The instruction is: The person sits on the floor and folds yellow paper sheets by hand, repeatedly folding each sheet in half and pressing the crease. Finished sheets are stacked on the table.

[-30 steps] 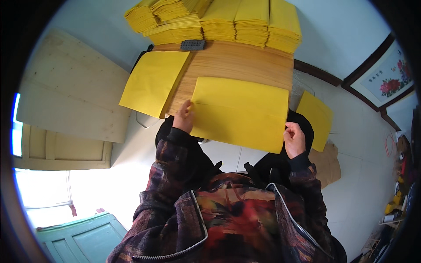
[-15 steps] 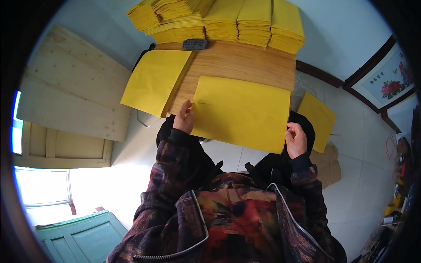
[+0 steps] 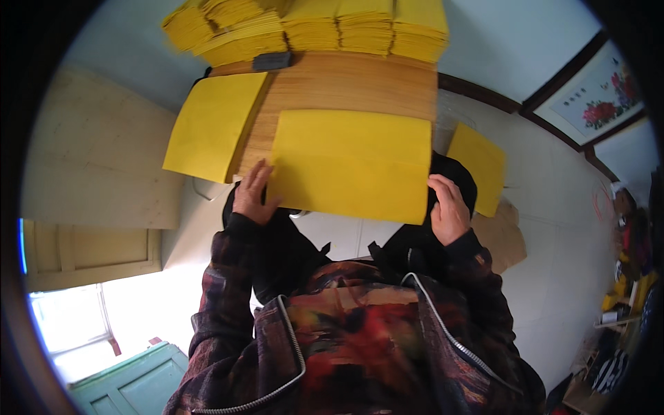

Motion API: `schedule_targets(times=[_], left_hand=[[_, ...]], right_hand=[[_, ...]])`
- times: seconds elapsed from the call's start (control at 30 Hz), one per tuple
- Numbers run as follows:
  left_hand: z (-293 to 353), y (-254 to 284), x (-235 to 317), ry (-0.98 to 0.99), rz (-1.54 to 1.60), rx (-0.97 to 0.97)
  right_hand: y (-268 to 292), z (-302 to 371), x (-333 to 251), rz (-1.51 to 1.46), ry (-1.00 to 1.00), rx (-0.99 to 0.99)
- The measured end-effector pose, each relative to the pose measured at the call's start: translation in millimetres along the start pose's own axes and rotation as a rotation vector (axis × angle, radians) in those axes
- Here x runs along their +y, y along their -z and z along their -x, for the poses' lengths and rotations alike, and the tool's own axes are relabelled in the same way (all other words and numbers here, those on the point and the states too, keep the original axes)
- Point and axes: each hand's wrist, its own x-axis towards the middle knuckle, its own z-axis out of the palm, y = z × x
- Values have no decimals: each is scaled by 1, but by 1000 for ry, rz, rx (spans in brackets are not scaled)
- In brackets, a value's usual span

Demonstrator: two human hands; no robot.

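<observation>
A wide yellow paper sheet (image 3: 349, 166) lies across the near part of the wooden table, and its near edge reaches out over my lap. Beside its left edge is my left hand (image 3: 254, 194), open, with fingers spread and the thumb close to the lower left corner. At the right edge my right hand (image 3: 451, 211) is open too, its bent fingertips by the paper and its thumb apart from them. Whether either hand touches the sheet, I cannot tell. A stack of yellow sheets (image 3: 216, 124) sits to the left of my left hand.
Tall stacks of yellow paper (image 3: 363, 28) line the back of the wooden table (image 3: 346, 79). A dark grey block (image 3: 272, 61) lies before them. On the right, more yellow paper (image 3: 478, 166) and brown paper (image 3: 501, 238) sit low near the floor. A wooden board (image 3: 104, 152) leans at left.
My left fingers have spread from a closer curl at the sheet's edge, and my right fingers have straightened somewhat. The whole scene has shifted left and slightly up in view.
</observation>
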Motion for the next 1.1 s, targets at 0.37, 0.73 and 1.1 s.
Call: schedule_targets(times=[0.37,0.73,1.1], left_hand=[[-5,-25,-55,302,610,177],[-65,-25,-79,554,875,-8],[-83,-20,-49,630,874,-44]], right_hand=[[-16,-19,37,-418,-345,125],[-40,-65,65,-513,-466,22],[-48,-67,65,-587,-523,68]])
